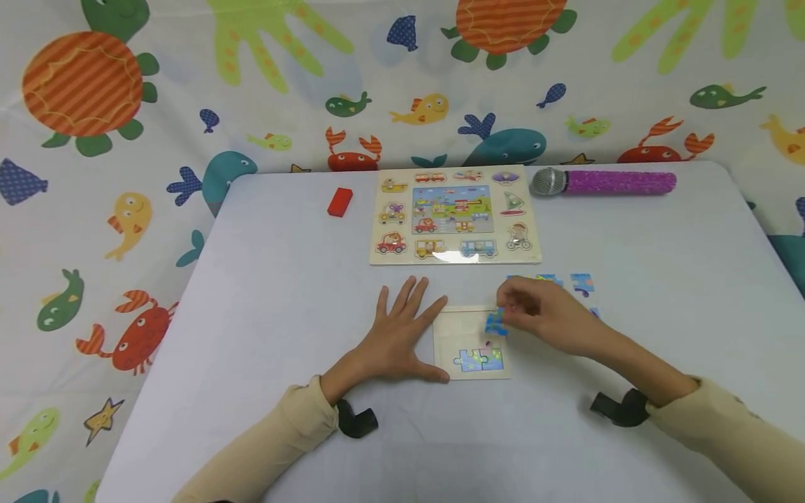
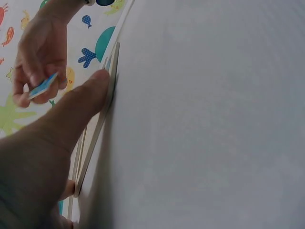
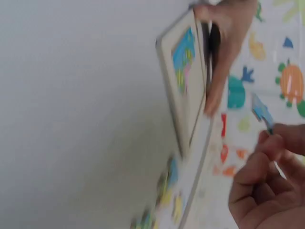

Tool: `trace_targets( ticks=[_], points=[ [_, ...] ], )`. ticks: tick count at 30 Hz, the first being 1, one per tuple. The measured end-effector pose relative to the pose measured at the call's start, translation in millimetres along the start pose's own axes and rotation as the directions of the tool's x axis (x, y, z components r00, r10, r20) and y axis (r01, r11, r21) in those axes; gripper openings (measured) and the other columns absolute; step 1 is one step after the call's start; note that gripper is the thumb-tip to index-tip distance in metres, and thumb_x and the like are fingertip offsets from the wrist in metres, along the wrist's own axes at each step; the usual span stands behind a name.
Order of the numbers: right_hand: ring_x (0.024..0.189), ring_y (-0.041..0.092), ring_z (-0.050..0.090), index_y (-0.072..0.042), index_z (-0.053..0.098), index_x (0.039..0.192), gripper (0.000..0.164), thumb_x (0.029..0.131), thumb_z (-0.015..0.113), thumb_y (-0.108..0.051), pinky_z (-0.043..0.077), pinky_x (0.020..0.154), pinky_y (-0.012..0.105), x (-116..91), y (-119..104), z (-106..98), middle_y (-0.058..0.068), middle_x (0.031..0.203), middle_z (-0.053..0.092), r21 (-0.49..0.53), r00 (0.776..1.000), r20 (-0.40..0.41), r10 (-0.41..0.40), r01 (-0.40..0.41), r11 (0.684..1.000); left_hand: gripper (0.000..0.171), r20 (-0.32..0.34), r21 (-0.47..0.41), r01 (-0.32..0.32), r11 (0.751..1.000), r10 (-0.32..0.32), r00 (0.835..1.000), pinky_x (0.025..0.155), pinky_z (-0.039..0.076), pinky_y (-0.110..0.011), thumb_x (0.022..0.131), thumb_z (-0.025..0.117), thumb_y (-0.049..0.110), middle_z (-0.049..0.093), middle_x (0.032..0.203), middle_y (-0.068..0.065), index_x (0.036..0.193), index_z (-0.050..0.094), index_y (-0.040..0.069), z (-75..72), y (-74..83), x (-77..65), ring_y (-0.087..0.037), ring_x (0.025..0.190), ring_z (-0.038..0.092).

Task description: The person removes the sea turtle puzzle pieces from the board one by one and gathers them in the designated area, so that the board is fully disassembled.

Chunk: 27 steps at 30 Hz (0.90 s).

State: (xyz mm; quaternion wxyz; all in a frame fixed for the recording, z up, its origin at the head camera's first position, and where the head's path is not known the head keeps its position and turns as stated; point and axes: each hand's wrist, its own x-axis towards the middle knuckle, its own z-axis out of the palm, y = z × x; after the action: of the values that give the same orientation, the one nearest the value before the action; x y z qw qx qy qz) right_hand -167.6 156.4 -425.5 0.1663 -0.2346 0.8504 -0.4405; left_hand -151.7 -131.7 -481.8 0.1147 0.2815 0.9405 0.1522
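Between the thumb and fingers of my right hand (image 1: pixel 547 314) is a blue jigsaw piece (image 1: pixel 495 323), held over the upper right part of a small wooden puzzle board (image 1: pixel 453 328). The right wrist view shows the same jigsaw piece (image 3: pixel 261 110) pinched by its edge. Two joined jigsaw pieces (image 1: pixel 479 360) lie in the board's lower part. My left hand (image 1: pixel 399 335) is spread flat at the board's left side, thumb and fingertips right at its edge. In the left wrist view the thumb (image 2: pixel 97 83) lies along the board's rim.
Several loose jigsaw pieces (image 1: pixel 582 282) lie behind my right hand, partly hidden by it. Farther back is a larger vehicle puzzle board (image 1: pixel 393 192), with a red block (image 1: pixel 340 202) on its left and a purple microphone (image 1: pixel 619 183) on its right. A printed cloth hangs behind the table.
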Motion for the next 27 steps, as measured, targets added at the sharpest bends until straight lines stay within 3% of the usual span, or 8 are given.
trace_targets(
  ticks=[4, 7, 10, 15, 19, 23, 27],
  points=[
    [0.08, 0.017, 0.052, -0.016, 0.063, 0.097, 0.014, 0.095, 0.067, -0.003, 0.043, 0.064, 0.026, -18.3, 17.3, -16.0, -0.003, 0.084, 0.056, -0.102, 0.998, 0.062, 0.033, -0.027, 0.994, 0.125, 0.006, -0.001, 0.007, 1.0, -0.007, 1.0, 0.116, -0.011, -0.067, 0.066, 0.083, 0.073, 0.0, 0.171, -0.014, 0.164, 0.027, 0.019, -0.8, 1.9, 0.5, -0.031, 0.156, -0.013],
    [0.076, 0.014, 0.052, -0.017, 0.062, 0.096, 0.015, 0.095, 0.067, -0.003, 0.043, 0.063, 0.025, -27.2, 30.8, -12.4, -0.006, 0.079, 0.055, -0.12, 0.995, 0.093, 0.042, -0.031, 0.992, 0.125, 0.008, 0.001, 0.009, 1.0, -0.009, 1.0, 0.116, -0.011, -0.067, 0.066, 0.083, 0.073, 0.0, 0.171, -0.014, 0.164, 0.027, 0.019, -0.7, 2.5, 0.8, -0.031, 0.156, -0.012],
    [0.072, 0.011, 0.05, -0.016, 0.063, 0.098, 0.015, 0.094, 0.068, -0.002, 0.042, 0.061, 0.024, -31.6, 36.4, -3.9, -0.008, 0.075, 0.052, -0.186, 0.997, 0.075, 0.031, -0.016, 0.982, 0.125, 0.01, 0.008, 0.013, 1.0, -0.013, 1.0, 0.116, -0.011, -0.067, 0.066, 0.082, 0.074, 0.0, 0.171, -0.014, 0.164, 0.027, 0.019, 0.0, 2.3, 1.4, -0.031, 0.156, -0.012],
    [0.08, 0.013, 0.059, -0.009, 0.069, 0.107, 0.02, 0.089, 0.076, -0.007, 0.054, 0.071, 0.031, -36.8, 33.6, 8.5, -0.006, 0.086, 0.064, -0.426, 1.0, -0.026, -0.006, -0.005, 0.904, 0.124, 0.01, 0.003, 0.012, 1.0, -0.012, 1.0, 0.116, -0.011, -0.067, 0.067, 0.083, 0.073, 0.001, 0.171, -0.014, 0.164, 0.027, 0.019, 0.3, 2.7, 2.3, -0.031, 0.156, -0.013],
    [0.085, 0.018, 0.066, -0.007, 0.072, 0.109, 0.031, 0.084, 0.084, -0.018, 0.059, 0.074, 0.039, -45.2, 31.1, 13.9, 0.003, 0.104, 0.069, -0.551, 0.998, -0.053, -0.035, 0.0, 0.835, 0.124, 0.016, 0.005, 0.014, 1.0, -0.014, 1.0, 0.116, -0.012, -0.067, 0.067, 0.082, 0.073, 0.0, 0.171, -0.013, 0.164, 0.026, 0.019, -1.0, 3.6, 2.4, -0.031, 0.156, -0.013],
    [0.075, 0.012, 0.06, -0.006, 0.072, 0.109, 0.038, 0.08, 0.088, -0.025, 0.055, 0.064, 0.032, -51.2, 31.7, 17.3, 0.004, 0.103, 0.064, -0.599, 0.998, -0.031, -0.047, 0.019, 0.801, 0.123, 0.011, -0.001, 0.013, 1.0, -0.013, 1.0, 0.116, -0.011, -0.067, 0.067, 0.083, 0.072, 0.001, 0.171, -0.014, 0.164, 0.027, 0.019, -2.4, 4.2, 1.6, -0.031, 0.157, -0.012],
    [0.071, 0.01, 0.056, -0.005, 0.071, 0.106, 0.036, 0.08, 0.088, -0.024, 0.052, 0.06, 0.029, -50.9, 33.7, 18.8, 0.003, 0.098, 0.063, -0.611, 0.997, -0.042, -0.068, 0.028, 0.791, 0.123, 0.012, 0.001, 0.013, 1.0, -0.013, 1.0, 0.116, -0.011, -0.067, 0.067, 0.083, 0.072, 0.001, 0.171, -0.014, 0.163, 0.027, 0.019, -2.5, 4.2, 1.6, -0.031, 0.157, -0.012]
  ],
)
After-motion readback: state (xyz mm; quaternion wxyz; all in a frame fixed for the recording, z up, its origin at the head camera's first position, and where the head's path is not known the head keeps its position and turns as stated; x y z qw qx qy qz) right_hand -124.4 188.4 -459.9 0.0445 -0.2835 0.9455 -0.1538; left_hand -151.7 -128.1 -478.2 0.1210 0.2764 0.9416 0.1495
